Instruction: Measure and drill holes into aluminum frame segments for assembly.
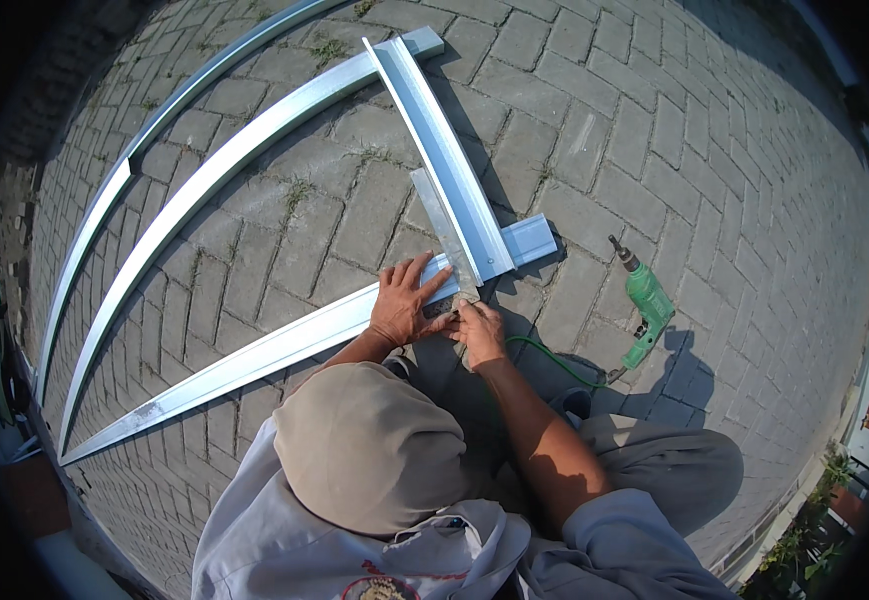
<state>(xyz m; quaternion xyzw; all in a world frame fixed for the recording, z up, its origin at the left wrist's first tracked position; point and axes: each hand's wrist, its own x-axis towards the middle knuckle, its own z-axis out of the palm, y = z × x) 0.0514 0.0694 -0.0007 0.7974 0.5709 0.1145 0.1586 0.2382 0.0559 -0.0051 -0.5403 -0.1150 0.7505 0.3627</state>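
My left hand (404, 300) lies with fingers spread over a long silver metal channel (254, 355), its thumb reaching toward my right hand. My right hand (479, 330) is closed around the lower end of a flat, dull metal ruler (429, 205), which lies across the channel; anything smaller in that grip is hidden. The ruler runs along the left side of a crosspiece channel (429, 140), whose lower end rests on a short piece of metal (529, 240).
A green corded drill (647, 305) lies on the grey pavers (734, 280) to the right. Two more long channels (214, 150) (94, 220) stretch over the left side, one meeting the crosspiece at the top. Plants and assorted objects line the right edge.
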